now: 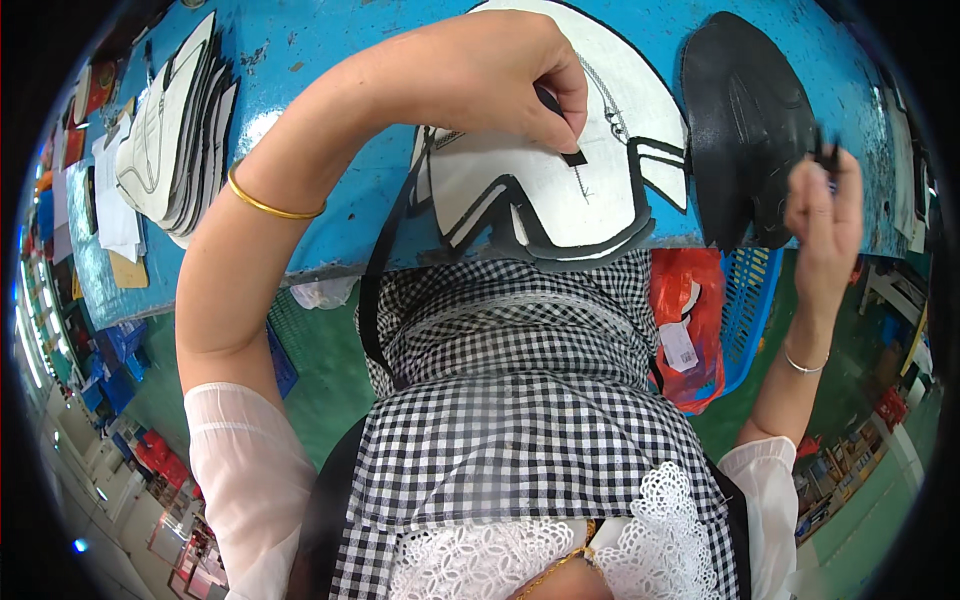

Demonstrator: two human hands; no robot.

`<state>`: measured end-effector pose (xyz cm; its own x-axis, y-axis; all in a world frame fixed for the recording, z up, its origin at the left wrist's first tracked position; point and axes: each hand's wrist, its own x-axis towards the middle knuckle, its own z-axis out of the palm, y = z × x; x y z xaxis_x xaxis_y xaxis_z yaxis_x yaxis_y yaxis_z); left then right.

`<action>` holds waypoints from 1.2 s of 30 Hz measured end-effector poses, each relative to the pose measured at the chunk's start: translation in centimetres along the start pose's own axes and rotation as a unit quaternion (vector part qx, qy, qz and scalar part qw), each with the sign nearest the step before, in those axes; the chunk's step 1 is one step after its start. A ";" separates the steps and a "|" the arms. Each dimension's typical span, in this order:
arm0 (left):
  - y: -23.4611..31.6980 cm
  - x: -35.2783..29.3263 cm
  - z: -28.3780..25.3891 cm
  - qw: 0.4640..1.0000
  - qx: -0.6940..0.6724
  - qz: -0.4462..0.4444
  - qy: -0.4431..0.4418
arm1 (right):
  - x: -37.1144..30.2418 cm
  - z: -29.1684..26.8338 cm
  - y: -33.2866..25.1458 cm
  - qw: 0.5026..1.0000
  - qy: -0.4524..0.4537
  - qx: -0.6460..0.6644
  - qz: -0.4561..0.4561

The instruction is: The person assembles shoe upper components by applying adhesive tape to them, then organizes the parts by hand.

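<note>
A white shoe-upper piece with black trim (545,195) lies at the near edge of the blue table (330,60). My left hand (500,75), with a gold bangle on its wrist, reaches across it and pinches a small black strip (573,157) against the white surface. My right hand (822,210) is raised at the right, off the table's edge, with its fingers closed on a few small black pieces (828,155). A dark oval stack of black cut pieces (750,130) lies between the two hands.
A fanned stack of white cut upper pieces (175,130) lies at the table's left, with papers and cards (115,215) beyond it. Below the table's edge at the right stand a blue plastic basket (752,300) and a red bag (690,320). The floor is green.
</note>
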<state>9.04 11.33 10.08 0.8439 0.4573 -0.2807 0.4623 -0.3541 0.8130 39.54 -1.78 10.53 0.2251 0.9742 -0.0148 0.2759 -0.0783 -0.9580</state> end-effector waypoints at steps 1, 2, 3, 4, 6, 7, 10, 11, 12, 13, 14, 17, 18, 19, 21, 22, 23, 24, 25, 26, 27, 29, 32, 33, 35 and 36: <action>0.1 0.0 0.0 1.000 0.010 -0.002 0.004 | 0.1 1.3 -0.2 1.000 -0.001 0.002 0.000; 0.2 0.1 0.0 1.000 0.020 -0.003 0.008 | 0.3 2.4 -0.1 0.994 -0.066 -0.060 -0.058; 0.2 0.1 0.2 1.000 0.020 -0.004 0.007 | 0.6 3.3 -0.1 0.977 -0.131 -0.121 -0.115; 0.1 0.0 0.3 0.998 0.051 0.013 0.023 | 1.3 4.1 -0.5 0.961 -0.192 -0.152 -0.129; 0.1 0.1 0.4 0.995 0.083 0.030 0.040 | 2.2 5.8 -1.3 0.921 -0.281 -0.199 -0.183; 0.0 0.1 0.3 0.991 0.122 0.043 0.032 | 2.8 6.6 -1.3 0.920 -0.282 -0.199 -0.183; -0.4 0.5 0.3 0.983 0.162 0.079 0.031 | 3.8 8.1 -1.6 0.837 -0.328 -0.274 -0.342; -0.5 0.6 0.3 0.981 0.163 0.103 0.036 | 3.8 8.3 -1.8 0.825 -0.333 -0.293 -0.350; -0.5 0.5 0.2 0.981 0.162 0.103 0.037 | 3.8 8.5 -2.0 0.813 -0.338 -0.312 -0.357; -0.1 0.3 0.1 0.973 0.201 0.094 0.058 | 4.0 8.4 -2.1 0.812 -0.339 -0.312 -0.357; 0.1 0.2 0.1 0.964 0.240 0.085 0.079 | 4.3 8.3 -2.3 0.808 -0.362 -0.310 -0.347; -0.7 -0.5 -0.1 0.956 0.243 0.084 0.141 | 5.2 8.0 -2.3 0.801 -0.412 -0.293 -0.322; -0.7 -0.5 -0.3 0.956 0.242 0.084 0.141 | 5.4 8.0 -2.2 0.798 -0.439 -0.276 -0.307; -0.3 -0.5 -1.0 0.978 0.191 0.030 0.081 | 5.3 8.1 -2.1 0.798 -0.440 -0.278 -0.305; 0.6 -0.8 -2.4 0.990 0.137 -0.026 0.020 | 5.2 8.4 -2.1 0.829 -0.362 -0.277 -0.323; 1.0 -1.3 -3.2 0.990 0.136 0.028 0.003 | 5.1 8.6 -2.1 0.829 -0.364 -0.277 -0.323; 1.2 -1.6 -3.7 0.987 0.135 0.083 -0.014 | 5.0 8.7 -2.1 0.817 -0.350 -0.313 -0.335; 1.3 -1.6 -3.8 0.987 0.134 0.082 -0.014 | 4.9 8.9 -2.1 0.803 -0.335 -0.349 -0.347; 1.4 -1.6 -4.0 0.988 0.131 0.080 -0.024 | 4.9 9.1 -2.1 0.803 -0.335 -0.350 -0.346; 1.6 -1.5 -4.0 0.988 0.129 0.077 -0.033 | 4.8 9.5 -2.1 0.802 -0.313 -0.368 -0.352; 1.2 -1.2 -3.3 0.988 0.129 0.079 -0.035 | 4.8 9.6 -2.2 0.800 -0.291 -0.385 -0.357; 0.3 -0.5 -0.7 0.978 0.198 0.045 0.039 | 4.4 8.8 -2.7 0.812 -0.313 -0.365 -0.331; 0.5 -0.6 -0.5 0.987 0.147 0.051 0.038 | 4.2 8.4 -2.8 0.834 -0.296 -0.350 -0.306; 0.5 -0.7 -0.5 0.987 0.147 0.050 0.038 | 4.2 8.4 -2.8 0.843 -0.264 -0.354 -0.308; 0.5 -0.7 -0.7 0.988 0.137 0.062 0.033 | 4.5 8.7 -2.7 0.832 -0.286 -0.363 -0.306; 0.4 -0.7 -0.7 0.988 0.137 0.063 0.033 | 4.7 9.0 -2.7 0.821 -0.310 -0.369 -0.306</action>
<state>8.44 11.41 10.91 0.8843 0.4442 -0.1442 0.4181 -0.6154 0.6682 31.46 4.90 10.47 -0.6222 0.7817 0.0428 0.7027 0.5818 -0.4095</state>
